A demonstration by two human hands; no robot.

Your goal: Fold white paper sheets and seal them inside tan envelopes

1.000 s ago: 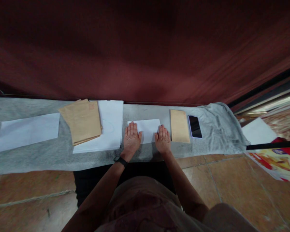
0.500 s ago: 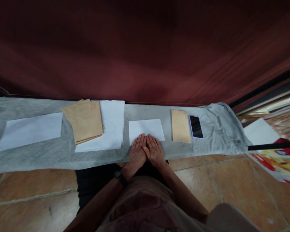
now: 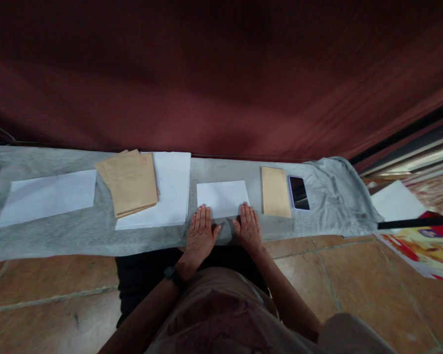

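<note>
A white folded sheet of paper point(image 3: 223, 196) lies flat in front of me on the grey cloth. My left hand point(image 3: 200, 233) rests palm down at its near left corner, fingers stretched out and thumb apart. At the near right corner lies my right hand point(image 3: 249, 227), also flat with its fingers extended. Fingertips of both hands touch the paper's edge. Left of it, a stack of brown envelopes point(image 3: 135, 184) overlaps a pile of larger white paper point(image 3: 175, 196). A single brown envelope point(image 3: 276, 191) sits to the right.
A phone point(image 3: 299, 193) lies right of the single envelope. Another white sheet point(image 3: 47, 197) is at the far left of the cloth-covered surface point(image 3: 77, 236). A dark red drape point(image 3: 221, 118) hangs behind. A black bar point(image 3: 417, 222) and a colourful package point(image 3: 424, 250) are at the right.
My hands have moved apart from the middle of the folded paper's near edge, left hand to the left and right hand to the right. The paper stays in place.
</note>
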